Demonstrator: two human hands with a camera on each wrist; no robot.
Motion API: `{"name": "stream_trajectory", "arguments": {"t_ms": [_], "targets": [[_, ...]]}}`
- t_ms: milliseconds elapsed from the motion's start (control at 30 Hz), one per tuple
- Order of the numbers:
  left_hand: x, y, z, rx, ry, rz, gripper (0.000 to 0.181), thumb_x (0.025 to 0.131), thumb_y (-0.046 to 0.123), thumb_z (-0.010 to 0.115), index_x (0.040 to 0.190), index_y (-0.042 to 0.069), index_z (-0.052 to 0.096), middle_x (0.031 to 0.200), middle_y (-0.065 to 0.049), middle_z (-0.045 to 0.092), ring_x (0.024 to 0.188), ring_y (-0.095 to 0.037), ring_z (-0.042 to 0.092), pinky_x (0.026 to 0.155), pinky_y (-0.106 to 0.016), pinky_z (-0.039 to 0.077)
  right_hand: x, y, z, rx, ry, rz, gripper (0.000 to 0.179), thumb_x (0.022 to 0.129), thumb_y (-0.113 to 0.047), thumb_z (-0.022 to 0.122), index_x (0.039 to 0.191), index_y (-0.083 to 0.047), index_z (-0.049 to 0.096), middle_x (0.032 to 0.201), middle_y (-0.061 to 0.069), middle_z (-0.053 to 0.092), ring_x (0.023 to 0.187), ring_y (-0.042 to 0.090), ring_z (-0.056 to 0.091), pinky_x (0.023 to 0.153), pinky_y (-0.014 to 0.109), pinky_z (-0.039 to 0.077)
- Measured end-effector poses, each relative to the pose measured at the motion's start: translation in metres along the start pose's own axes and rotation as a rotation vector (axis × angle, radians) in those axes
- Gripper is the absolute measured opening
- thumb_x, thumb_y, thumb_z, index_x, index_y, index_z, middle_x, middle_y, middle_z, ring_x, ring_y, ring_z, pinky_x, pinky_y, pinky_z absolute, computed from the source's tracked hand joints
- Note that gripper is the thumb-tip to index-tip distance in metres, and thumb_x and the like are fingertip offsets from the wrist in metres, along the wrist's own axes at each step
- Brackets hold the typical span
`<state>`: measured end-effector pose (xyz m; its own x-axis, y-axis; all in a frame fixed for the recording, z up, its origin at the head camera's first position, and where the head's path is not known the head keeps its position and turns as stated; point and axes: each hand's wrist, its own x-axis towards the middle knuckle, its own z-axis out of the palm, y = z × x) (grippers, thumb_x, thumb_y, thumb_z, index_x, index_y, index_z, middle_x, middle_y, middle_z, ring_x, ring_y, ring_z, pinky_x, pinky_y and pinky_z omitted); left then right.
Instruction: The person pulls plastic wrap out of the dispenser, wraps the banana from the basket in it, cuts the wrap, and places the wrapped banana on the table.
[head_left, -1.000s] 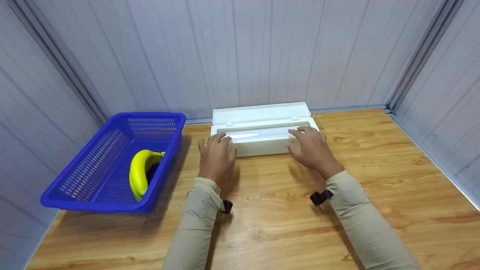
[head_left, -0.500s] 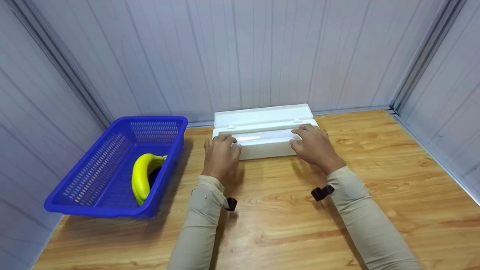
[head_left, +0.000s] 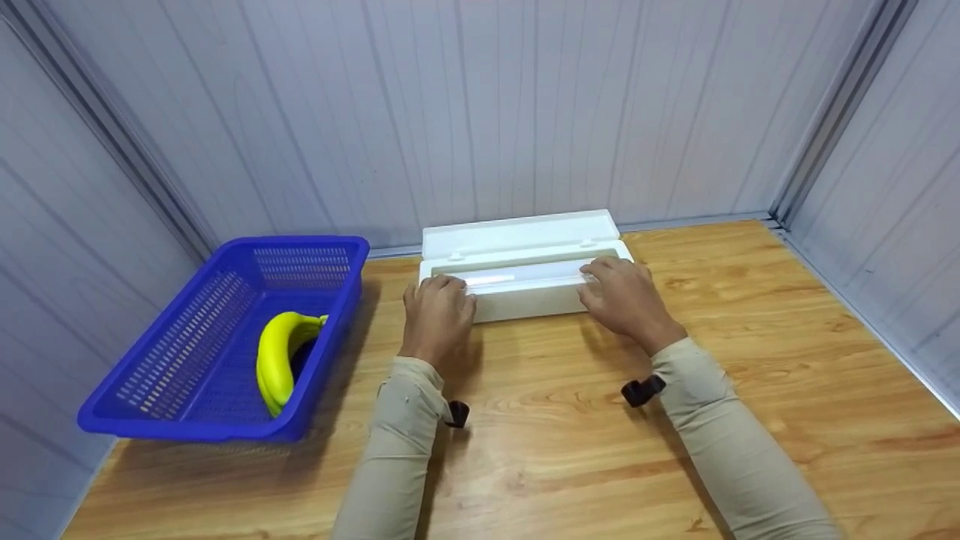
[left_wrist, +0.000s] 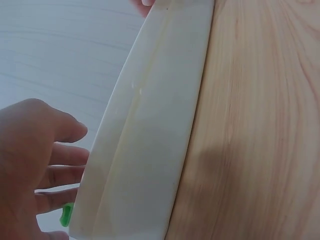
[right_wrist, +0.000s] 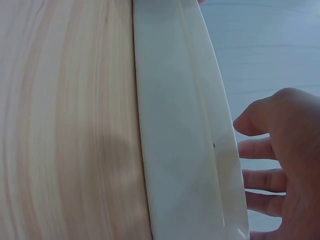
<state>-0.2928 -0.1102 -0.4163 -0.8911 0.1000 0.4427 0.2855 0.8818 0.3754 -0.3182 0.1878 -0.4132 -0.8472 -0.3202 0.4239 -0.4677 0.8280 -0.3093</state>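
A long white box (head_left: 525,304) stands near the back wall, its hinged lid (head_left: 517,235) tilted back. A shiny, translucent strip (head_left: 525,276) lies lengthwise in its opening. My left hand (head_left: 437,315) is at the left end, fingers reaching over the front rim onto the strip. At the other end my right hand (head_left: 626,300) has its fingers over the strip likewise. In the left wrist view the thumb (left_wrist: 70,130) stands apart from the fingers, whose tips go behind the box wall. A small green piece (left_wrist: 66,214) shows behind those fingers. The right wrist view hides the fingertips too.
A blue plastic basket (head_left: 180,429) stands on the left of the wooden table (head_left: 540,450). Inside it lie yellow bananas (head_left: 276,364), with something dark beside them. Pale panel walls (head_left: 510,112) rise behind and at both sides.
The strip sits slightly lower in the box than a second ago. Both hands stay at the box ends, their fingers shifting slightly. The head view moves a little.
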Motion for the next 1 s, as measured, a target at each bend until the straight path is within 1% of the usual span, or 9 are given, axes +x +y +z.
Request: {"name": "stream_trajectory", "arguments": {"t_ms": [133,200,267,333,467,600,767,867,1000], "targets": [[0.000,-0.001,0.002,-0.005,0.005,0.010,0.024,0.097,0.024,0.064,0.109,0.006,0.076,0.116,-0.009,0.069,0.115,-0.029,0.059,0.103,-0.052,0.034,-0.001,0.001,0.000,0.081,-0.008,0.038,0.030,0.095,-0.024,0.063,0.116,-0.004,0.069,0.123,0.015,0.067,0.120,0.040,0.056,0.109,0.065,0.026],[0.000,-0.001,0.002,-0.007,0.013,0.011,0.023,0.097,0.023,0.065,0.107,0.006,0.077,0.115,-0.008,0.069,0.115,-0.028,0.059,0.104,-0.052,0.034,0.000,0.001,0.000,0.121,-0.012,0.052,0.027,0.095,-0.024,0.063,0.113,-0.004,0.069,0.121,0.015,0.067,0.121,0.040,0.055,0.110,0.064,0.025],[0.000,-0.001,0.002,-0.006,0.016,0.006,0.023,0.097,0.023,0.064,0.105,0.006,0.077,0.115,-0.008,0.069,0.114,-0.027,0.059,0.105,-0.051,0.033,0.000,0.001,0.001,0.133,-0.009,0.052,0.026,0.095,-0.024,0.064,0.110,-0.004,0.070,0.118,0.015,0.068,0.120,0.040,0.056,0.109,0.064,0.026],[0.001,-0.001,0.003,-0.001,0.016,0.008,0.022,0.097,0.023,0.064,0.103,0.006,0.077,0.115,-0.008,0.069,0.114,-0.027,0.058,0.105,-0.051,0.033,0.000,0.002,0.001,0.128,-0.008,0.050,0.024,0.095,-0.023,0.065,0.108,-0.003,0.070,0.116,0.015,0.068,0.119,0.040,0.056,0.108,0.063,0.027],[0.001,0.001,0.005,0.011,0.012,0.015,0.024,0.097,0.023,0.064,0.106,0.004,0.075,0.117,-0.009,0.067,0.115,-0.028,0.057,0.105,-0.052,0.033,-0.002,0.002,0.001,0.104,0.009,0.044,0.023,0.094,-0.021,0.066,0.107,-0.003,0.069,0.115,0.016,0.067,0.117,0.041,0.056,0.107,0.061,0.029],[-0.001,0.002,0.008,0.009,0.005,0.009,0.032,0.096,0.024,0.065,0.118,0.002,0.072,0.123,-0.009,0.064,0.118,-0.029,0.054,0.108,-0.053,0.029,-0.004,0.002,0.002,0.086,0.030,0.030,0.024,0.092,-0.021,0.067,0.108,-0.002,0.069,0.117,0.017,0.066,0.116,0.043,0.056,0.105,0.061,0.032],[-0.002,0.002,0.009,0.017,-0.013,0.000,0.042,0.097,0.027,0.064,0.131,0.002,0.065,0.134,-0.008,0.057,0.127,-0.029,0.045,0.111,-0.053,0.025,-0.003,0.003,0.002,0.068,0.042,0.023,0.032,0.091,-0.022,0.069,0.111,0.002,0.069,0.128,0.022,0.060,0.124,0.042,0.051,0.104,0.060,0.035],[-0.002,0.002,0.010,0.035,-0.006,0.006,0.045,0.097,0.028,0.064,0.135,0.003,0.062,0.138,-0.007,0.054,0.130,-0.031,0.041,0.111,-0.053,0.025,-0.004,0.001,0.000,0.056,0.058,0.054,0.037,0.089,-0.026,0.070,0.114,0.001,0.069,0.132,0.024,0.056,0.125,0.043,0.049,0.103,0.060,0.037],[-0.003,0.001,0.013,0.061,0.014,0.019,0.048,0.096,0.028,0.065,0.137,0.005,0.060,0.139,-0.007,0.053,0.126,-0.032,0.040,0.109,-0.054,0.023,-0.006,-0.002,0.000,0.001,0.086,0.120,0.037,0.089,-0.030,0.066,0.113,-0.003,0.070,0.123,0.021,0.056,0.115,0.041,0.050,0.096,0.060,0.038]]}}
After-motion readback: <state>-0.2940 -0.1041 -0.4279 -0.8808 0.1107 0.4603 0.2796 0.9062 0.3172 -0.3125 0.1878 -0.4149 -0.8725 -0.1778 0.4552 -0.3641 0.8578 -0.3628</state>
